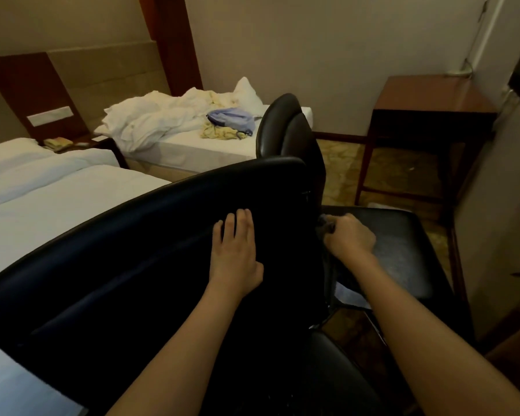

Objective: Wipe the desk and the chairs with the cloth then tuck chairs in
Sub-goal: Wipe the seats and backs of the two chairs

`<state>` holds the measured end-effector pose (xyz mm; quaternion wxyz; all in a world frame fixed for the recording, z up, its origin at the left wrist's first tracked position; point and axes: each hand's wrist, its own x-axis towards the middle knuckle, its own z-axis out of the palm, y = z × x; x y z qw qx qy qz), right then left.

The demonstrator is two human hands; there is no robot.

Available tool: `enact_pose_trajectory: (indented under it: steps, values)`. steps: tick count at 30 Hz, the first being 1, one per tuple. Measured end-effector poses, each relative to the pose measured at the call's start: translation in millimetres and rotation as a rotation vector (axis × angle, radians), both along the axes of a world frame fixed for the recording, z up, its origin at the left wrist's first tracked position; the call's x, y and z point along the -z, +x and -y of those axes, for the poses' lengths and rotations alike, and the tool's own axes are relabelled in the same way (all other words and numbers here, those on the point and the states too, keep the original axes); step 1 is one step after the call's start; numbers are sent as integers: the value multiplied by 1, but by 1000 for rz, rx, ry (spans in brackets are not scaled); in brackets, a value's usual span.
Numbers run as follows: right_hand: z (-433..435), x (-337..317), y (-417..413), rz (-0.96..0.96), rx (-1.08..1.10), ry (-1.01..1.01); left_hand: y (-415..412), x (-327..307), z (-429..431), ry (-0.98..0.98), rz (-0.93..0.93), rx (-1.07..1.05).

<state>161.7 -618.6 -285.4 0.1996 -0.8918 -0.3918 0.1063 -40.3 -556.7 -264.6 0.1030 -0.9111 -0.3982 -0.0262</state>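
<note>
Cloth [324,226], dark and bunched small, sits in the right hand [350,235], whose fingers curl round it with the knuckles up. Only a little of it shows past the fingertips. The hand holds it against the right edge of the near chair [132,280] back, just over the left rim of the far chair [403,244] seat.

The left hand [237,250] lies flat on the near chair's back, fingers straight and close together, pointing away from the person and gripping nothing. Both forearms reach in from the bottom of the view, well apart.

The two chairs are black and glossy. The near one fills the foreground, its wide back turned to the camera and slanting from lower left to upper right. The far one stands just beyond it and to the right, its rounded back rising above the near chair's top edge and its square seat facing right. A paler, dull patch shows on that seat just beside the right hand.

A wooden table [433,94] stands against the wall behind the far chair, over patterned floor [388,163]. On the left are two beds: the near bed [42,205] under a smooth white cover, the far bed [207,148] with rumpled white bedding [150,115] and a blue bag [231,117] on top.
</note>
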Motion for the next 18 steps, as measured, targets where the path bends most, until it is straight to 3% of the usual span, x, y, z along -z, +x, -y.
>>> enact_pose_trajectory:
  steps: [4,6,12,18]
  values:
    - [-10,-8,-4,-131,190,391,9,0,3,11,16,-57]
    - [-17,-22,-6,-141,170,552,11,2,4,44,10,-91]
    - [-33,-17,-28,102,-149,380,13,3,4,64,25,-108]
    - [-39,-3,-31,-261,90,600,8,4,3,68,43,-100]
